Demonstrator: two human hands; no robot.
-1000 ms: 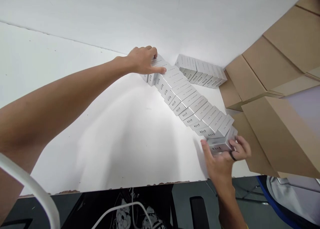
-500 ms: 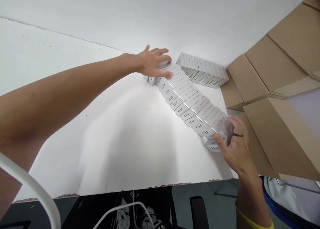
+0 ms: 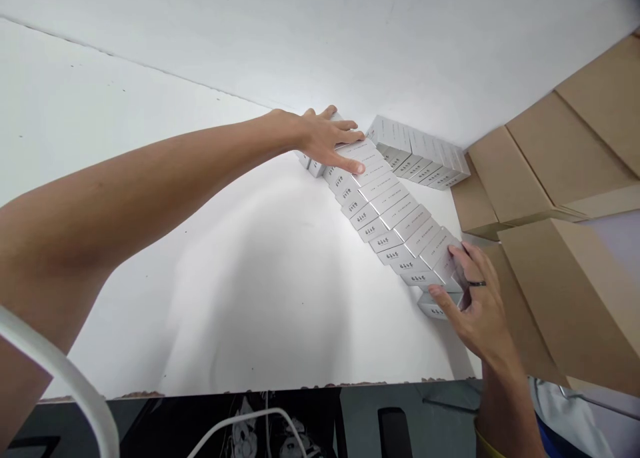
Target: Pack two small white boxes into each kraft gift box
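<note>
A slanting row of small white boxes (image 3: 395,205) with dark printed characters leans across the white table, the boxes overlapping one another. Over the far end of the row lies my left hand (image 3: 333,138), fingers spread and thumb resting on the box tops. My right hand (image 3: 475,301), with a black ring, curves around the end box at the near right. Its thumb is on the near side and its fingertips reach the top; the palm side is partly hidden. Below the row's near end, a lower white box (image 3: 433,307) shows beneath the thumb.
A second row of white boxes (image 3: 417,153) stands behind, against the white wall (image 3: 320,45). Brown cardboard cartons (image 3: 565,285) are stacked along the right. The table's chipped front edge (image 3: 340,385) runs below, and a white curved tube (image 3: 65,371) crosses the lower left.
The view has shifted slightly, so everything sits a little lower and farther right. My right fingers have closed in against the end of the row. My left hand still rests on the far end.
</note>
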